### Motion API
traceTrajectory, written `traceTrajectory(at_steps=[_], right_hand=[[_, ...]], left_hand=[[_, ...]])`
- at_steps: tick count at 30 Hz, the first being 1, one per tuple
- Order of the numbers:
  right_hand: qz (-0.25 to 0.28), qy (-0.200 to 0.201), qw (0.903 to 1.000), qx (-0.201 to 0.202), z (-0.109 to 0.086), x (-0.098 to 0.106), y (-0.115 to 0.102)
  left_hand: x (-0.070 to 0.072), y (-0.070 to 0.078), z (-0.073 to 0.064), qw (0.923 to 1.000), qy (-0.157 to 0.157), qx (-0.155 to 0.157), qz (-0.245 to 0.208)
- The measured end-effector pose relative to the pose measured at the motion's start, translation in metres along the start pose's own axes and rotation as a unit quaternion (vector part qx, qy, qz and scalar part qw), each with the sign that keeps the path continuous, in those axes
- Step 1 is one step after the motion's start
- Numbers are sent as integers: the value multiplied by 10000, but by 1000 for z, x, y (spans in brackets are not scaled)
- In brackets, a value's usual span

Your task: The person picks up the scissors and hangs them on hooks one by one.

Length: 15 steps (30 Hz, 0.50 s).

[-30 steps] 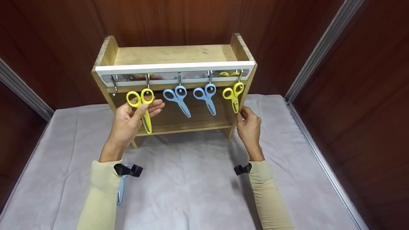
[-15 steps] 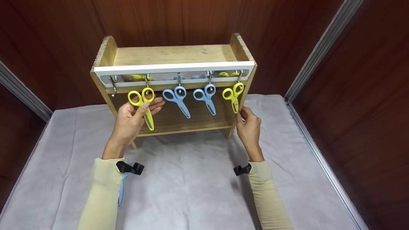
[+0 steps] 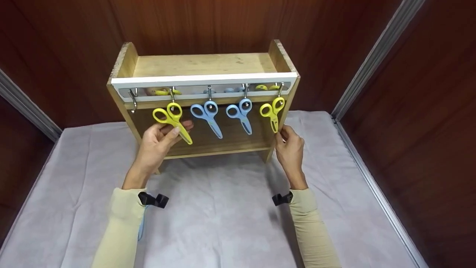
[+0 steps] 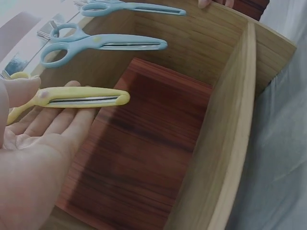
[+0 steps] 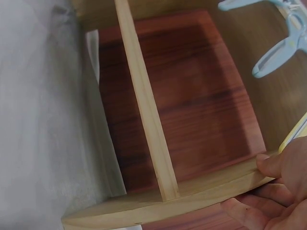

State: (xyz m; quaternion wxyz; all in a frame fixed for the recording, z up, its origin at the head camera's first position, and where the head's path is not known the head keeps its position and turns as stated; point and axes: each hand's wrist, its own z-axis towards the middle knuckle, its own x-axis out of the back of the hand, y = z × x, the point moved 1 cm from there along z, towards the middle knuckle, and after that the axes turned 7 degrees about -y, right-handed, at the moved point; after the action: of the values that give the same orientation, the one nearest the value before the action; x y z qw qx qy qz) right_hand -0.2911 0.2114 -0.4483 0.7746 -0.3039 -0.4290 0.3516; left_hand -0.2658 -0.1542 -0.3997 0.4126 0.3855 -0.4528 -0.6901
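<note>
Below the hook rail, my left hand [image 3: 154, 147] has its thumb against a pair of yellow scissors [image 3: 172, 118], with the other fingers stretched out behind them. One handle ring of these scissors is at the second metal hook [image 3: 172, 95] from the left. In the left wrist view, the thumb overlaps the handle and the sheathed blade [image 4: 86, 96] points away over the fingers. My right hand [image 3: 290, 147] grips the side panel [image 5: 216, 192] of the wooden shelf [image 3: 202, 63], thumb inside and fingers outside, just below smaller yellow scissors [image 3: 274, 117].
Two blue scissors [image 3: 210, 119] hang from the middle hooks, beside the yellow pair. A bare hook [image 3: 133, 102] is at the rail's left end. Another blue item [image 3: 141, 229] lies on the grey cloth [image 3: 219, 223], partly behind my left sleeve. Dark wooden walls [image 3: 204, 26] surround the shelf.
My left hand has shifted slightly right, its thumb lower along the yellow scissors. Their blade has swung up to the right, from nearly vertical to slanted. The right hand stays on the side panel.
</note>
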Motion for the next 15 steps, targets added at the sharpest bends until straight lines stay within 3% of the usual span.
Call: traceTrajectory(at_steps=[7, 15], right_hand=[[-30, -22, 10000, -65, 0, 0, 0], [2, -1, 10000, -56, -1, 0, 1]], left_hand=[[6, -10, -11, 9996, 126, 185, 191], [12, -18, -35, 9971, 93, 443, 606]])
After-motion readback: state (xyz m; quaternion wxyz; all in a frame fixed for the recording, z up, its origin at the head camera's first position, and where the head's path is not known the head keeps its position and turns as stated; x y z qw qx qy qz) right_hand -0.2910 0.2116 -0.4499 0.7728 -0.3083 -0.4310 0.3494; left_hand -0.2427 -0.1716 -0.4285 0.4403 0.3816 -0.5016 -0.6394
